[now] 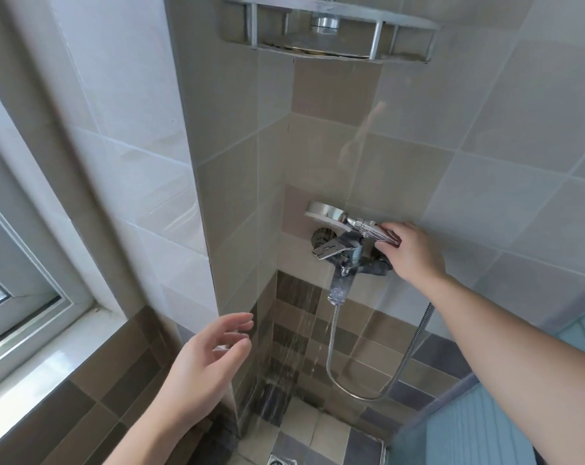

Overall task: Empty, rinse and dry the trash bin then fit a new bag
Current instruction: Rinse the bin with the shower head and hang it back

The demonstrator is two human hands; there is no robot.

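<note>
Right hand (408, 251) grips the chrome shower head (328, 214) handle, water spraying down; left hand (204, 367) hangs open, empty.

Open air is lying between the wall corner (214, 263) and mixer (343, 253). Water (294, 347) is falling there, and the hose (378, 380) is looping below.

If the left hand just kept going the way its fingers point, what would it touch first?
Probably the falling water, then the hose or tiled wall behind. The left hand is open, fingers aimed up and right; depth is unclear.
</note>
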